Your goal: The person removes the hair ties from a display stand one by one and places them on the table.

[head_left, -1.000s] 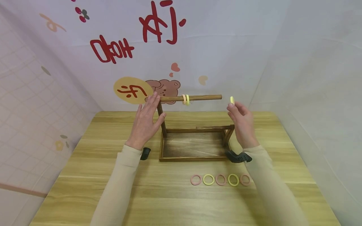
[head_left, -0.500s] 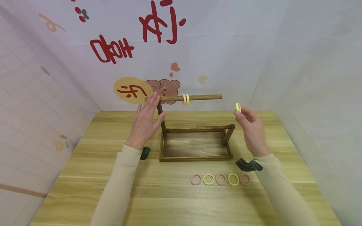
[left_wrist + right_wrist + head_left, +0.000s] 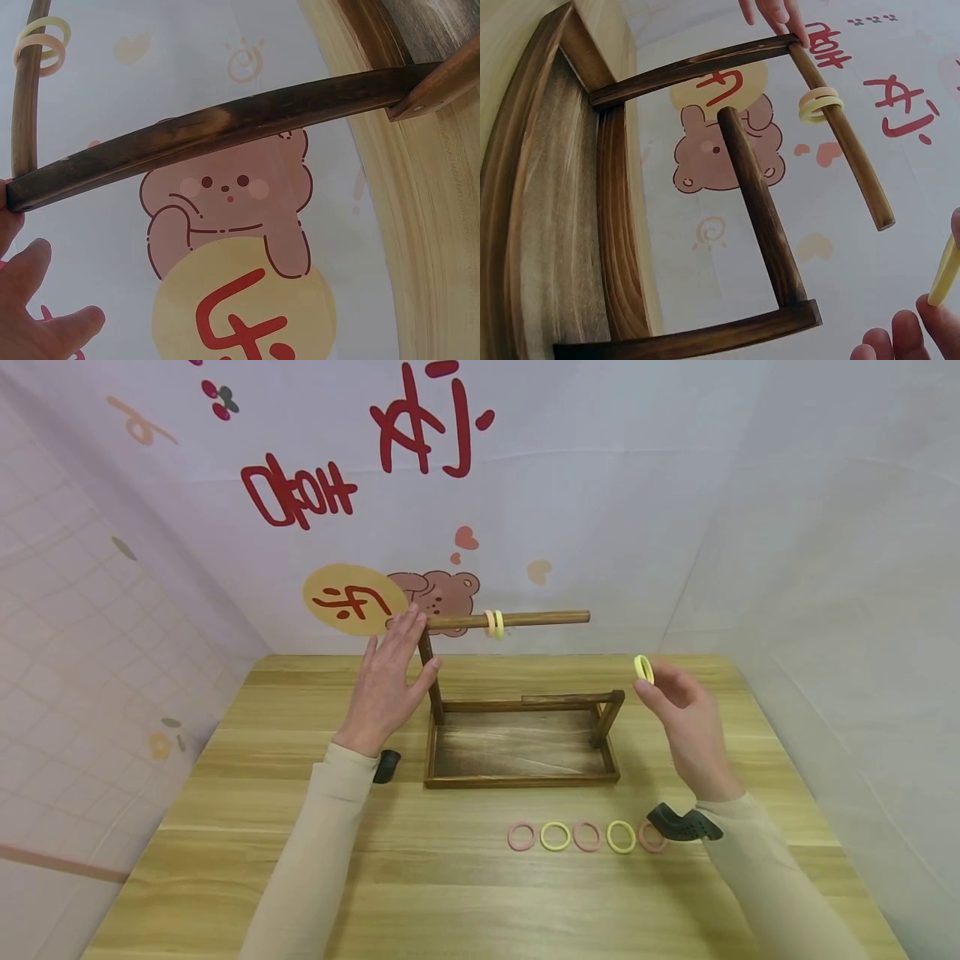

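My left hand (image 3: 384, 685), fingers straight, rests against the top of the tall post (image 3: 225, 124) of a wooden rack (image 3: 517, 782). From that post the upper rod (image 3: 551, 617) runs right, carrying a peach ring (image 3: 488, 624) and a yellow ring (image 3: 498, 625). Right of the rack, my right hand (image 3: 686, 718) pinches another yellow ring (image 3: 643, 669) between thumb and fingers. That ring is apart from the rod's free end and lower than it. In the right wrist view, the held yellow ring (image 3: 946, 270) is partly cut off by the frame edge.
A shorter rod (image 3: 566, 699) stands on the rack's right post. In front of the rack, pink rings (image 3: 522, 849) and yellow rings (image 3: 555, 849) lie in a row on the wooden table (image 3: 420, 893). A printed cloth (image 3: 600, 510) hangs behind.
My right hand has moved right and down, carrying the pinched yellow ring away from the upper rod's free end. My left hand has stayed at the post, and the two rings on the rod have not moved.
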Tool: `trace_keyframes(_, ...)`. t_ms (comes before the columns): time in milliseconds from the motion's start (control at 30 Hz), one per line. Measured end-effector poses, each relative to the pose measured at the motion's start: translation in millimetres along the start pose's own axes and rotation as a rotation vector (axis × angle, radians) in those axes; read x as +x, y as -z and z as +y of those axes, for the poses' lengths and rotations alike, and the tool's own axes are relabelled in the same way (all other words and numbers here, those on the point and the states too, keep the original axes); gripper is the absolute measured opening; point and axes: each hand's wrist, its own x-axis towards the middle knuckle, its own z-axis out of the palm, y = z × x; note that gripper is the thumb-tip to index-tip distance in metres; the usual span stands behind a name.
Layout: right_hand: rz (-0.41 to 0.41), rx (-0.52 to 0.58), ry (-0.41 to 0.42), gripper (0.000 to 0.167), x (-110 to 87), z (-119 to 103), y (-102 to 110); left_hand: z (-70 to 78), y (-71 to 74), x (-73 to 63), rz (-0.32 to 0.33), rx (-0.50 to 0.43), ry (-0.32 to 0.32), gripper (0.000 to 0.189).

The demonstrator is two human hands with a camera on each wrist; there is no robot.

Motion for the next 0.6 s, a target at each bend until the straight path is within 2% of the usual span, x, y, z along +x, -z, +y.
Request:
trace_keyframes(167, -0.007, -0.071, -0.01, 0.036, -9.2, 2, 8, -0.1, -0.4, -0.8, 0.007, 0.006, -0.005, 0.067)
trace_keyframes(400, -0.015, -0.235, -0.049, 0.04, -20.6, 3, 18, -0.1, -0.4, -0.4, 0.006, 0.007, -0.005, 0.068)
trace_keyframes(600, -0.057, -0.342, -0.053, 0.04, -30.1, 8, 29, -0.3, -0.7, -0.5, 0.001, 0.0, -0.004, 0.068)
